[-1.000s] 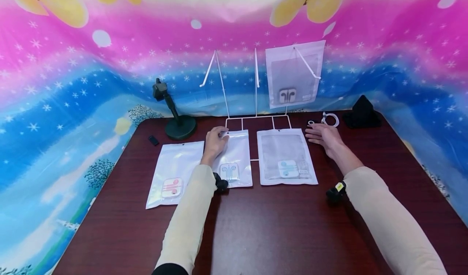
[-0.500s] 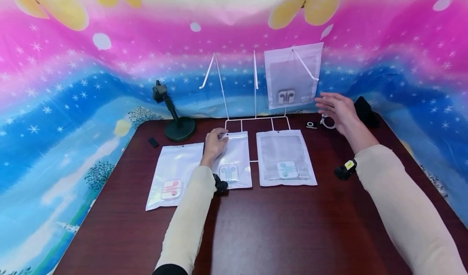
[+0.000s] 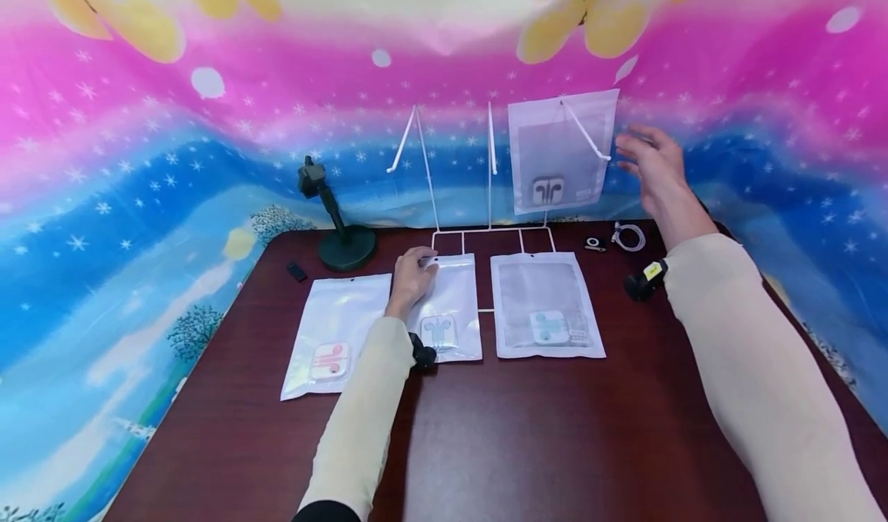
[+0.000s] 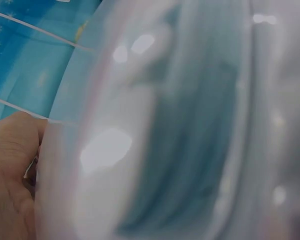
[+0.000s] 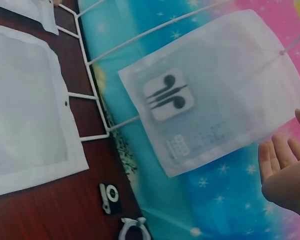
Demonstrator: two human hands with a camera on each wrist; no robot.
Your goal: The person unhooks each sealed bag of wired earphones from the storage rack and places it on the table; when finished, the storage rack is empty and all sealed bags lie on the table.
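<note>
My left hand [image 3: 412, 279] grips the top edge of a white zip bag [image 3: 451, 291] with blue earphones in a clear case [image 3: 438, 332]. In the left wrist view that case fills most of the frame, blurred, with the hand [image 4: 12, 175] at the left. My right hand [image 3: 655, 159] is raised, fingers spread, just right of a frosted bag [image 3: 562, 152] holding dark earphones [image 5: 170, 95]. This bag hangs from the right hook [image 3: 586, 130] of a white wire rack [image 3: 489, 198]. In the right wrist view, the hand's fingers [image 5: 285, 152] are near the bag's edge, holding nothing.
A bag with pink earphones [image 3: 347, 306] lies left, partly behind the left forearm; one with mint earphones [image 3: 534, 283] lies right. A dark green stand [image 3: 347, 246], a small black item [image 3: 296, 271], a clip-on music player [image 3: 593, 243] and a coiled white cable [image 3: 628, 237] are on the table.
My right hand has risen from the tabletop near the music player to beside the hanging bag. My left hand has stayed on the middle bag.
</note>
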